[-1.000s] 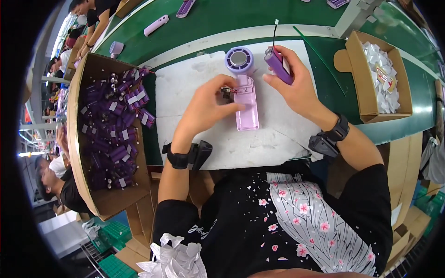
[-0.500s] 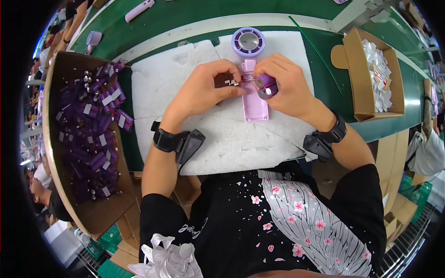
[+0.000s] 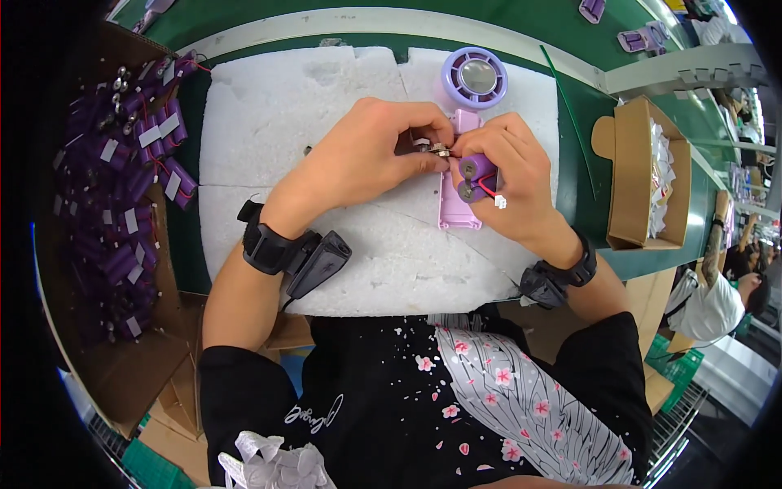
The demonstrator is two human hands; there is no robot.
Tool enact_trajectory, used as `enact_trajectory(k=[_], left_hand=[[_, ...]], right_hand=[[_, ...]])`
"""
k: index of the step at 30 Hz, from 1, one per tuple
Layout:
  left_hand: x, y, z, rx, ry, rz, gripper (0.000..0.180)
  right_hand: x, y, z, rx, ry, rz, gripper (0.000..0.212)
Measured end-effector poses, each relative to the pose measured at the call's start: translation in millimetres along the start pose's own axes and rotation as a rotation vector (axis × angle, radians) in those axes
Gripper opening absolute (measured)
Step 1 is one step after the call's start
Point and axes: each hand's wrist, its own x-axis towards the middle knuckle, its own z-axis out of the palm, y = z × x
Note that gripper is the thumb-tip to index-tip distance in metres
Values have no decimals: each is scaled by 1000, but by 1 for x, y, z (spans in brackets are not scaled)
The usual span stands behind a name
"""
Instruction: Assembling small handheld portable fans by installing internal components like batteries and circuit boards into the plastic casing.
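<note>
My left hand (image 3: 371, 155) pinches a small part with white and metallic pieces (image 3: 441, 150), possibly a little circuit board; the fingers partly hide it. Against it, my right hand (image 3: 521, 183) brings its thumb and forefinger together, and in that palm sits a purple two-cell battery pack (image 3: 475, 168). A red wire and a white plug (image 3: 500, 201) hang off the pack. Beneath both hands lies the open pink handle shell (image 3: 459, 215) of a handheld fan, whose round lilac head (image 3: 474, 77) points away from me. What the right fingertips pinch is too small to make out.
A white foam board (image 3: 366, 261) covers the green bench before me. To the left stands a carton (image 3: 175, 326) full of purple battery packs (image 3: 122, 261). On the right, a smaller box (image 3: 631, 175) holds white pieces. A thin green stick (image 3: 570, 122) lies between board and box.
My fingertips have come closer together over the shell. The battery pack has turned in my right hand, so its white plug now hangs on the right side. The whole view has shifted.
</note>
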Motion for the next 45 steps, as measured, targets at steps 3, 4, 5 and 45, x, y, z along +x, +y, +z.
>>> enact_trajectory(k=[3, 4, 5, 45], left_hand=[[-1, 0, 0, -101, 40, -48, 23], [-1, -1, 1, -105, 42, -47, 23], [-1, -2, 1, -58, 34, 5, 24], [-1, -10, 12, -136, 184, -4, 9]], right_hand=[[2, 0, 0, -21, -24, -16, 24], [3, 0, -1, -32, -31, -22, 24], [3, -1, -2, -33, -35, -23, 24], [3, 4, -31, 560, -116, 555, 22]])
